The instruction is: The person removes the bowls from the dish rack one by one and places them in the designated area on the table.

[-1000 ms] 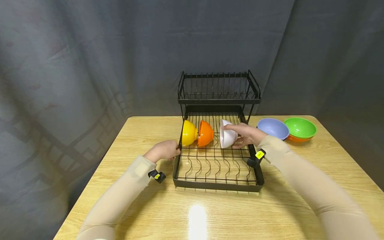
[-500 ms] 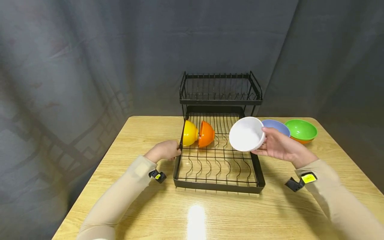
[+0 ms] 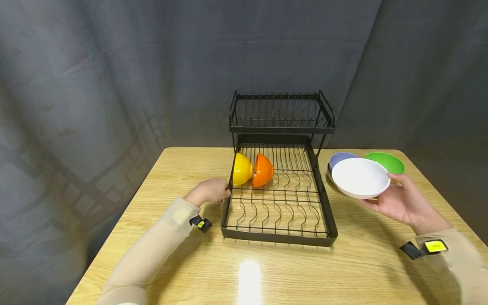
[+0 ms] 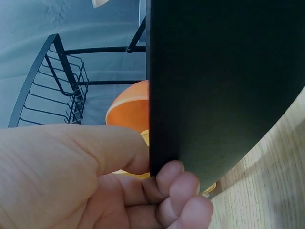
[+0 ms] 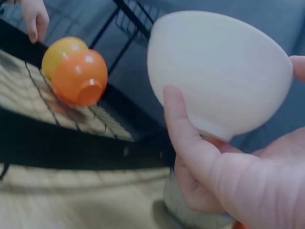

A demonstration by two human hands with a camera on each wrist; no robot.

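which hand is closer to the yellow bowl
Left. The left hand grips the left side of the black rack, next to the yellow bowl; the right hand holds the white bowl out past the rack's right side, much farther away.

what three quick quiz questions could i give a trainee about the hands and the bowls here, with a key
1. Multiple choice: what does the right hand hold?
A) the green bowl
B) the white bowl
C) the blue bowl
2. True or false: the left hand holds the green bowl.
3. Fill in: in the dish rack, the orange bowl sits beside the ____ bowl.

Key:
1. B
2. False; it grips the side rim of the dish rack.
3. yellow
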